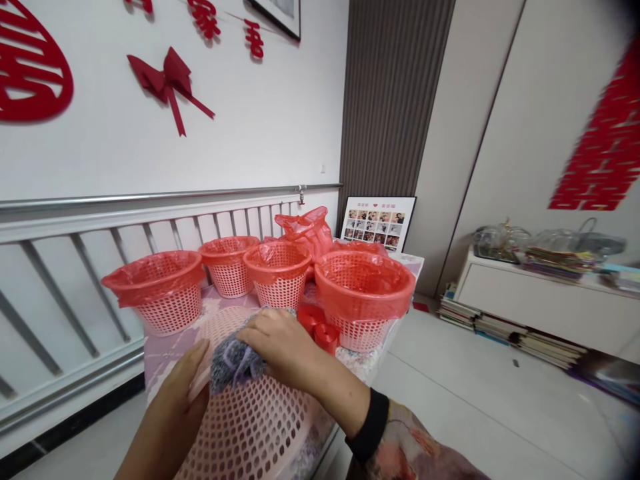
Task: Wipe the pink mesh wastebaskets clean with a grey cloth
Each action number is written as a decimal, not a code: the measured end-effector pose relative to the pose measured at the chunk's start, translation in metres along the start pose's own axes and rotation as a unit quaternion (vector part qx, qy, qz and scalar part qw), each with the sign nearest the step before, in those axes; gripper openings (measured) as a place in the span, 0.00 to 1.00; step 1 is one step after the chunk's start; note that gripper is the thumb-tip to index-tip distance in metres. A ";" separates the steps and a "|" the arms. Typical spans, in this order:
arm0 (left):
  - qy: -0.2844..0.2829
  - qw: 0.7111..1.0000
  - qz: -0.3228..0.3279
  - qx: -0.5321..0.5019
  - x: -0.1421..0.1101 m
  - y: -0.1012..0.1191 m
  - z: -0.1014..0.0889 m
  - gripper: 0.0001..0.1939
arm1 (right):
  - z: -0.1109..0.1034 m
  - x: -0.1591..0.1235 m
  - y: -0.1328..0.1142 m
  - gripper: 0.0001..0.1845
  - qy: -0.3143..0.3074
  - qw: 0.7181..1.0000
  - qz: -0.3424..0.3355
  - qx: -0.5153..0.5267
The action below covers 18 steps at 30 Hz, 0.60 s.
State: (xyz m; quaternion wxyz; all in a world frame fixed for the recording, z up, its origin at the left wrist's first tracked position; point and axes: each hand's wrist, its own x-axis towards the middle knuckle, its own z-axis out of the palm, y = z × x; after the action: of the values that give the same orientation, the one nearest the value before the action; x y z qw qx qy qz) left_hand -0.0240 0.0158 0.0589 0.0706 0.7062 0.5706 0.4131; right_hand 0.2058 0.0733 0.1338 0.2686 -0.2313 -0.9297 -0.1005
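Observation:
Close in front of me is a pale pink perforated plastic basket [250, 427], tilted so that its holed wall faces me. My left hand [183, 393] grips its rim at the left, thumb uppermost. A grey-blue cloth [235, 363] with lilac strands is bunched under my right hand [280, 343], whose fingers close over it against the basket. The fingertips of the right hand are partly hidden by the cloth. Just beyond that hand stand red rolls of plastic bags [326, 337] on the table.
Similar baskets lined with red bags stand on the table: one at left [167, 300], one behind [231, 267], one in the middle [277, 273], a larger one at right [365, 300]. Behind them sits a red plastic bag [307, 233]. A radiator [90, 293] runs along the left wall; a low cabinet [540, 290] stands right.

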 end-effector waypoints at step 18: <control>-0.004 0.997 -0.033 0.066 -0.036 -0.041 -0.003 0.24 | 0.114 -0.128 0.017 0.26 0.259 0.886 0.343 0.175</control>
State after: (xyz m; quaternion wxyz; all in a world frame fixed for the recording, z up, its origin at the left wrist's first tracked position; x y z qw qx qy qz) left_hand -0.0570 -0.0025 0.0199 0.0393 0.6919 0.6191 0.3693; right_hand 0.2582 0.0755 -0.0298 0.5539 -0.4505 -0.6922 0.1055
